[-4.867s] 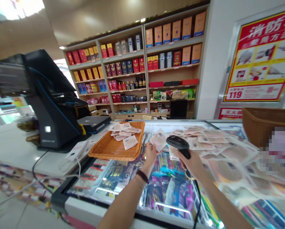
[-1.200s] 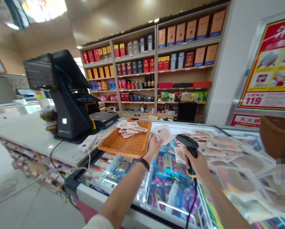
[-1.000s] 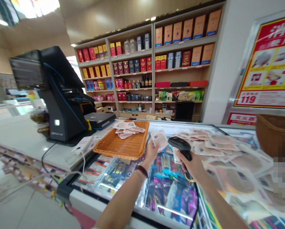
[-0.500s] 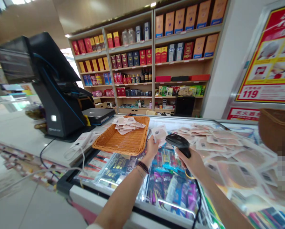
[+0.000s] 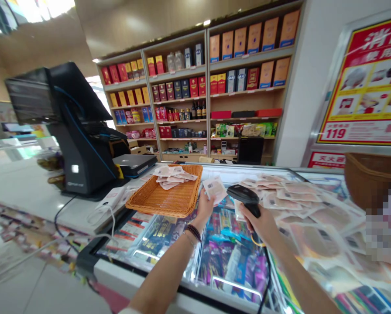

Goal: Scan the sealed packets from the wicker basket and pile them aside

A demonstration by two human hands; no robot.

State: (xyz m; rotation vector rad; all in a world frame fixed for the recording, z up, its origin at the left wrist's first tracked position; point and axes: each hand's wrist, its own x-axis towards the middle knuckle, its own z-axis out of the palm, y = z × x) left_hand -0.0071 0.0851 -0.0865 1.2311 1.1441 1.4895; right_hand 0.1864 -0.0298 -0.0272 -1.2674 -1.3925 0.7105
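My left hand (image 5: 204, 207), with a dark beaded bracelet at the wrist, pinches a small white packet (image 5: 215, 190) with a barcode label. In my right hand (image 5: 259, 222) is a black barcode scanner (image 5: 245, 197), its head pointing left toward that packet without touching it. Another pale packet (image 5: 238, 210) shows just below the scanner head, partly hidden. Left of my left hand, an orange wicker basket (image 5: 164, 203) holds a small heap of white packets (image 5: 172, 175). Many similar packets (image 5: 290, 196) lie spread over the glass to the right of the scanner.
Under the glass top are colourful packages (image 5: 231, 261). A black register terminal (image 5: 84, 152) and a flat device (image 5: 135, 162) stand at the left. The scanner's cable (image 5: 266, 279) hangs toward me. A brown basket (image 5: 368, 183) and a partly blurred person are at the right edge.
The packet in my left hand has turned so that its barcode faces up more clearly, close to the scanner. A pale packet now shows under the scanner head. The view has tilted slightly upward.
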